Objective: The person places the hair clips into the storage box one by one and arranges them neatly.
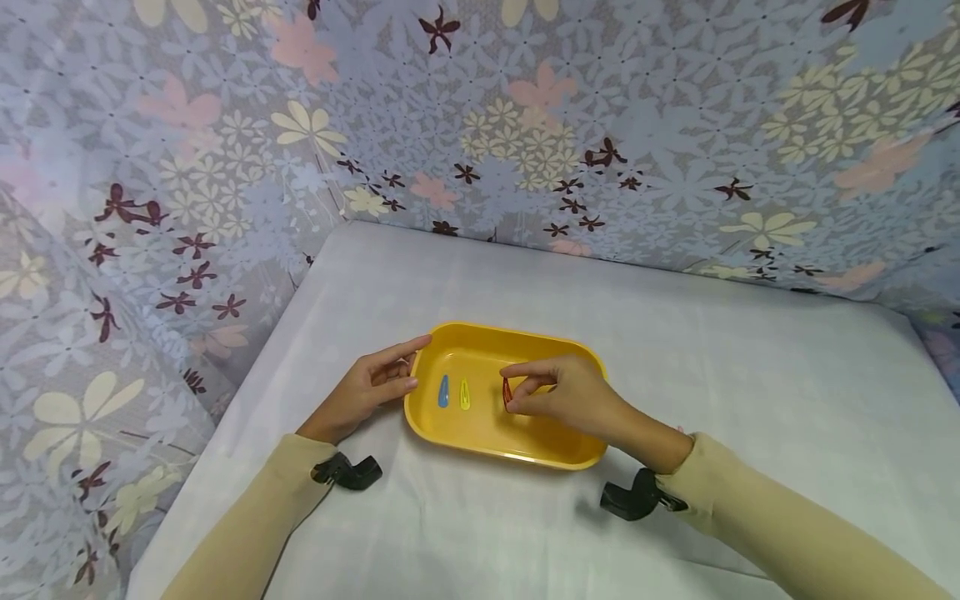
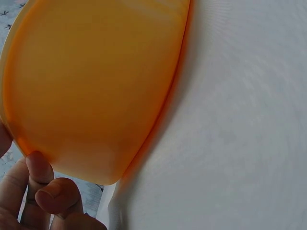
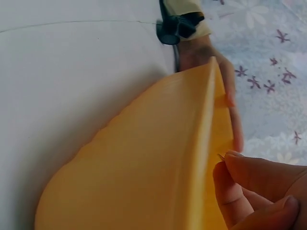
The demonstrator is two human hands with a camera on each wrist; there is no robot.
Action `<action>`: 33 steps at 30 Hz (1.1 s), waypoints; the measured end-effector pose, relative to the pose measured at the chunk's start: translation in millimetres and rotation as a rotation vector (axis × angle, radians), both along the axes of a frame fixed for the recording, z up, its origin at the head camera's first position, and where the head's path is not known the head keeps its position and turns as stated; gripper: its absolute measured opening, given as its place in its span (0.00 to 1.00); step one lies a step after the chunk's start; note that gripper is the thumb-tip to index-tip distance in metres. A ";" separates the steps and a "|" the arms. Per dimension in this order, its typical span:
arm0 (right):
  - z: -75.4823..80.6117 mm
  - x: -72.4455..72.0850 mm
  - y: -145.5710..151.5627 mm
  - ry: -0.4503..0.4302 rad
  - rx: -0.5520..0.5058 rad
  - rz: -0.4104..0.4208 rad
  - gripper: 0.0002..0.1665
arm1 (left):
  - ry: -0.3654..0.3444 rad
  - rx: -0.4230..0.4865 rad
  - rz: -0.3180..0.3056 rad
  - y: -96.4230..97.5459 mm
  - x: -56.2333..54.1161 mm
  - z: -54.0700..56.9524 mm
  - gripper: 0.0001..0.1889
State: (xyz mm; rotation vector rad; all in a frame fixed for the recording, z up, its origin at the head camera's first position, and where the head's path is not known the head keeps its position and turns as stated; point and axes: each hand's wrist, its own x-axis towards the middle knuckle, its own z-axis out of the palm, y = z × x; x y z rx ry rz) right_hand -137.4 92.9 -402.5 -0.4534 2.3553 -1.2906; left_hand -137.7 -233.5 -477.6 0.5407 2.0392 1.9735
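The red hair clip [image 1: 507,395] is located inside the yellow tray [image 1: 480,432], at about mid-length and to the right of the yellow clip [image 1: 465,395]. The right hand [image 1: 573,396] grasps it: the thumb and index finger pinch the clip, which spans the gap between the two fingertips in the head view. In the right wrist view, only a thin tip projects from the pinch. Whether the clip contacts the tray floor cannot be determined.

The step in hand is judged to be the placing or picking up of this single clip; the pictures do not settle which. For placing, the next move calls for a low, level set-down and a clean parting of the fingers. For picking up, it calls for a firm pinch and a straight lift. In either case, the neighboring clips should not be disturbed.

The blue clip [image 1: 444,392] lies on the tray floor, just left of the yellow clip and roughly parallel to it. The left hand [image 1: 367,387] touches the left end of the tray with extended fingers, clasping no clip, and apparently steadies it. The tray rests on a white cloth [image 1: 525,533]; floral fabric [image 1: 420,125] stands behind.
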 end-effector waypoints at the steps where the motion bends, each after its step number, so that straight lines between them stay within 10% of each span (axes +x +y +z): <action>1: -1.4 -1.5 -3.5 -0.008 0.017 -0.001 0.28 | -0.002 -0.002 0.001 -0.5 0.0 0.0 0.31; 20: -34.1 -18.7 -40.8 0.037 0.108 0.049 0.25 | -0.025 -0.007 -0.001 -0.9 -1.5 0.4 0.31; 33: -40.5 -14.2 -42.7 0.218 0.192 0.058 0.22 | -0.025 -0.009 0.007 -0.4 -0.6 0.8 0.31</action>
